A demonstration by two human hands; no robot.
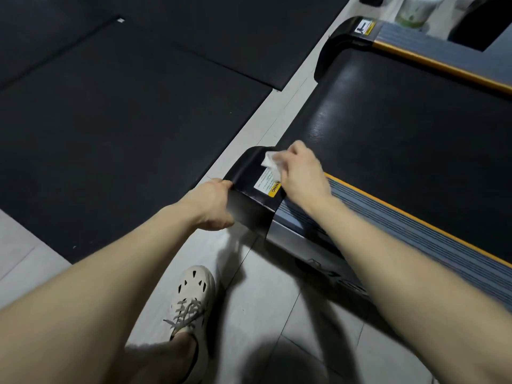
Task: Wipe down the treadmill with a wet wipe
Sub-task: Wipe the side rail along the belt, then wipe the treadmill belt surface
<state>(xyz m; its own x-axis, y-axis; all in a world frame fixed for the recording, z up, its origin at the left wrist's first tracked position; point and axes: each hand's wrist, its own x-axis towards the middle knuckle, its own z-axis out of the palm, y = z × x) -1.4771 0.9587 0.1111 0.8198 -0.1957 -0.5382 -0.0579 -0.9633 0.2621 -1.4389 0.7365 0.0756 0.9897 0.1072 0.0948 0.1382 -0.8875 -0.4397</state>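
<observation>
The treadmill (401, 128) fills the right side, with a black belt, ribbed grey side rails and orange trim. Its near rear corner has a glossy black end cap (249, 173) bearing a white and yellow warning label (267, 184). My right hand (302, 173) holds a crumpled white wet wipe (270, 159) against the top of that cap, just above the label. My left hand (213, 203) grips the cap's outer left edge, fingers curled over the rim.
Black rubber floor mats (124, 106) cover the left. Grey tiled floor (263, 300) runs between mats and treadmill. My foot in a cream perforated shoe (194, 295) stands on the tiles. A pale tub (415, 9) sits at the top right.
</observation>
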